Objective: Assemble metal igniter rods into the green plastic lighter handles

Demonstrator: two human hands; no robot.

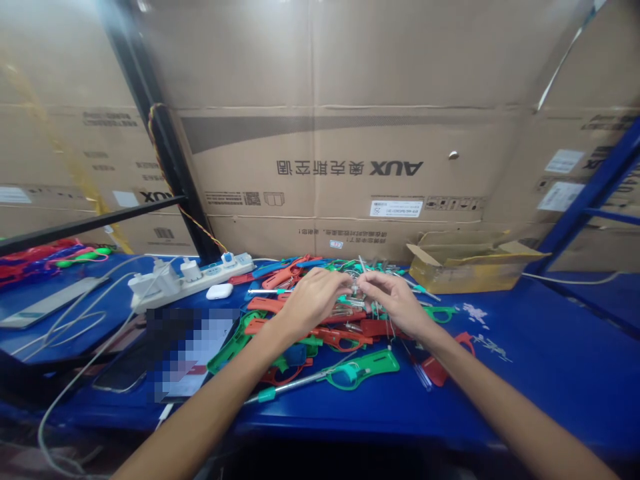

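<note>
My left hand [316, 299] and my right hand [395, 301] meet above a heap of long-nosed lighter parts, fingertips pinched close together. Between them is something small and thin that I cannot make out; a pale thin stick [362, 265] pokes up at the fingertips, and fine wires hang below. Under the hands lie red lighter casings [345, 339]. Closer to me, a green lighter casing [376, 363] lies with a metal tube [295, 382] attached or beside it. To the right is a red casing piece [436, 371], partly behind my right forearm.
A white power strip [220, 272] with plugs and an earphone case [219, 291] are at the left, near a phone [125, 363]. An opened cardboard box [465, 273] stands at the back right. Small pale bits [474, 313] lie on the blue table [560, 360]. Large cardboard sheets [350, 80] form the back.
</note>
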